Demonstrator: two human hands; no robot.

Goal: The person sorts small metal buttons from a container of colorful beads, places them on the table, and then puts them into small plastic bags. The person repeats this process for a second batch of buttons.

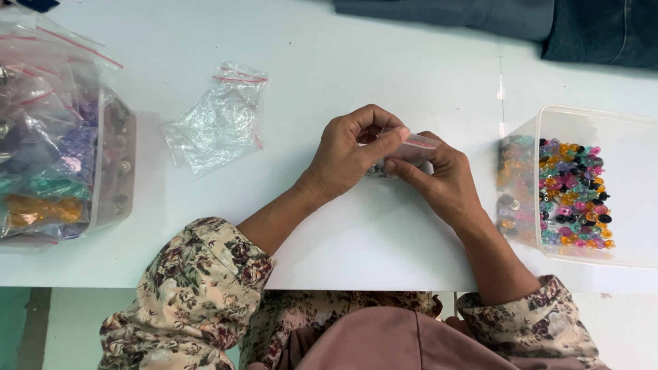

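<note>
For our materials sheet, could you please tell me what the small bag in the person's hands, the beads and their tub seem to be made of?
The small bag, pinched between left hand and right hand, looks like thin clear plastic film with a red zip strip. The beads seem glossy translucent plastic in mixed colours, possibly glass. The tub looks like rigid, slightly cloudy plastic.
</note>
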